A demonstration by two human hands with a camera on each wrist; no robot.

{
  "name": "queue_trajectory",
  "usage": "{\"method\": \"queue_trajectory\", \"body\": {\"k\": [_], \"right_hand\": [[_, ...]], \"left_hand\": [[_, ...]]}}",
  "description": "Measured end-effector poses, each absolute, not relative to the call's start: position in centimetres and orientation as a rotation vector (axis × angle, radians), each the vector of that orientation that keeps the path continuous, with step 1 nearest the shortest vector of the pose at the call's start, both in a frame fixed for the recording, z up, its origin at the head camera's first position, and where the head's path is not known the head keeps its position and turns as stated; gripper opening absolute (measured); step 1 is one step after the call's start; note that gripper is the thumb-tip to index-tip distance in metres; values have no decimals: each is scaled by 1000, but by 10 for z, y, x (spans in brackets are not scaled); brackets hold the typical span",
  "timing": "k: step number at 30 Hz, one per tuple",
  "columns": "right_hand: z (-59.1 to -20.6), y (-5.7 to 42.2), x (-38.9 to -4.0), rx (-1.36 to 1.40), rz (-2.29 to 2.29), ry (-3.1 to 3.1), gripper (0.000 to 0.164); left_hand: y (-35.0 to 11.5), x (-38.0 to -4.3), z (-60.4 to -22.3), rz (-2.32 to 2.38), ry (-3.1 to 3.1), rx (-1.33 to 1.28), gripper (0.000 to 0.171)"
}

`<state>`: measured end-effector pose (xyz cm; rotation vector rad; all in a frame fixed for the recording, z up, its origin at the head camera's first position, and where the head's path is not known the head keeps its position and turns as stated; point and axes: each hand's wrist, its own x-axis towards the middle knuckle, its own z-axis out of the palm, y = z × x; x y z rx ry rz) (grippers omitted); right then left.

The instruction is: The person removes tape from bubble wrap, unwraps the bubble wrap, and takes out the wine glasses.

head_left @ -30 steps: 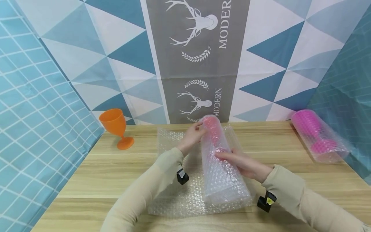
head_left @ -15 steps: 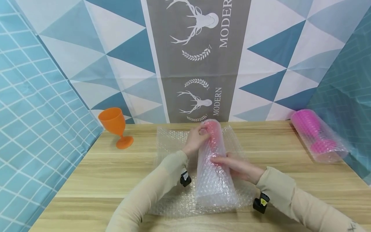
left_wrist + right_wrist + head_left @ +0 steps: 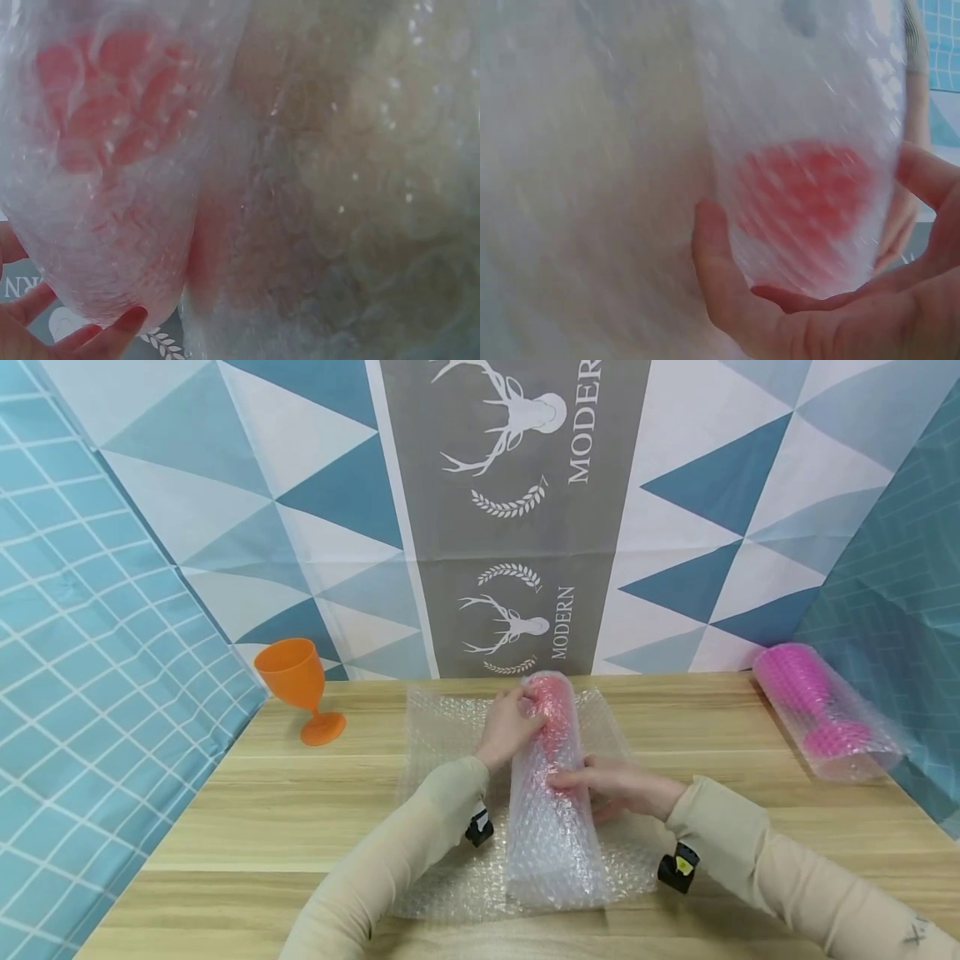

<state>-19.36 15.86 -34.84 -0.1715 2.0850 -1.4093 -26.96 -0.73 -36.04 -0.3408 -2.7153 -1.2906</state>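
Note:
A red goblet [image 3: 551, 693] lies inside a roll of bubble wrap [image 3: 555, 852], seen through its layers. My left hand [image 3: 510, 727] grips the far end of the roll, thumb on top and fingers at its left side. Lower down, my right hand [image 3: 622, 785] holds the roll from the right, thumb across the top near the goblet's foot. In the right wrist view the red foot [image 3: 806, 187] shows through the plastic between thumb and fingers. Under the roll, a flat sheet of bubble wrap [image 3: 450, 885] spreads on the wooden table [image 3: 247, 827].
An orange goblet [image 3: 296, 677] stands unwrapped at the back left. At the back right lies a pink goblet [image 3: 810, 693] rolled in bubble wrap [image 3: 862, 760]. A patterned cloth backdrop [image 3: 517, 535] rises behind the table.
The roll's near end has swung left and looks narrower, and its far end has come slightly nearer. My left hand has shifted right and my right hand slightly left along with it.

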Motion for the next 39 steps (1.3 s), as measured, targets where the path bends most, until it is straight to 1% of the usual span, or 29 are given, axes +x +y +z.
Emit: {"method": "queue_trajectory", "body": {"k": [5, 6, 9, 14, 18, 25, 30, 36, 39], "right_hand": [[-330, 161, -206, -125, -1354, 2230, 64], [-327, 162, -210, -132, -1367, 2246, 65], [-323, 162, -224, -146, -1412, 2272, 72], [-326, 160, -243, -136, -1443, 2275, 87], [-335, 156, -253, -142, -1478, 2296, 91], [-336, 146, -258, -176, -1512, 2383, 91], [-339, 139, -260, -192, -1479, 2448, 92], [-347, 134, -257, -238, -1455, 2466, 94], [-350, 133, -256, -250, -1487, 2456, 94]], "left_hand": [[-7, -269, -361, -1305, -2723, -312, 38], [-7, -269, -361, -1317, -2722, -307, 38], [-6, -268, -362, -1346, -2712, -288, 40], [-5, -267, -361, -1400, -2669, -248, 43], [-5, -267, -358, -1466, -2606, -261, 44], [-9, -266, -347, -1478, -2608, -245, 48], [-16, -270, -344, -1355, -2652, -211, 43], [-22, -279, -353, -1173, -2686, -156, 24], [-23, -283, -355, -1073, -2683, -154, 21]]}}
